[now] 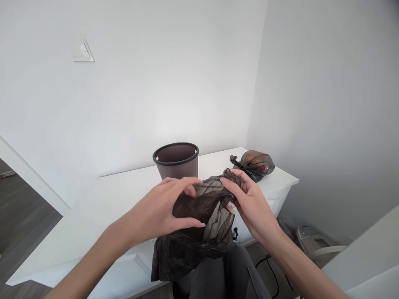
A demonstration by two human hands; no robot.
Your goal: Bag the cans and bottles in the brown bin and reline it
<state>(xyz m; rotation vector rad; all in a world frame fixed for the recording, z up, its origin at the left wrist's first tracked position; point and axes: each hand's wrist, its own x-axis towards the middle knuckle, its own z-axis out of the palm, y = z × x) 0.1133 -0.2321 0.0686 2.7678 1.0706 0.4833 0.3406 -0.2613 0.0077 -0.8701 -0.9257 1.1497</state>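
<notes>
Two bare hands of yours are at a dark plastic bag (199, 234), which hangs crumpled at the front of the white cabinet (109, 195), above your legs (208, 282). Your right hand (254, 203) pinches its bunched film between thumb and fingers. Your left hand (156, 207) curves over the bag's left side, thumb and fingertips spread apart; whether they touch it, you cannot tell. On the cabinet, a brown bin (181, 170) stands beyond the bag, and a knotted, filled bag (258, 164) lies towards the right end.
</notes>
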